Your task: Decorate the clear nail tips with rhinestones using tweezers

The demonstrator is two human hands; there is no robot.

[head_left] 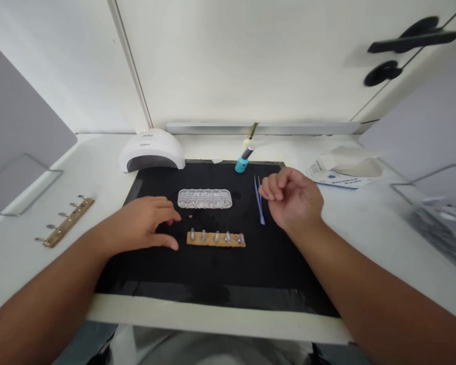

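My left hand [148, 223] is over the left side of the black mat, thumb and fingers apart, with nothing between them. Just right of its fingertips lies a tiny shiny piece [190, 216]. A tan strip [216, 243] carrying several clear nail tips lies in front of the hand, apart from it. Behind it is a clear compartment case [204, 198] filled with small glittery bits. My right hand [294, 197] rests at the mat's right side, palm turned up and fingers curled in, visibly empty. Beside its fingers lie purple tweezers [259, 200].
A white nail lamp [152, 149] stands at the back left. A turquoise polish bottle [242, 163] and another bottle [250, 142] are behind the mat [213, 274]. An opened carton [344, 170] sits at right, near a plastic bag [441, 228]. Another nail-tip strip [69, 223] lies at left.
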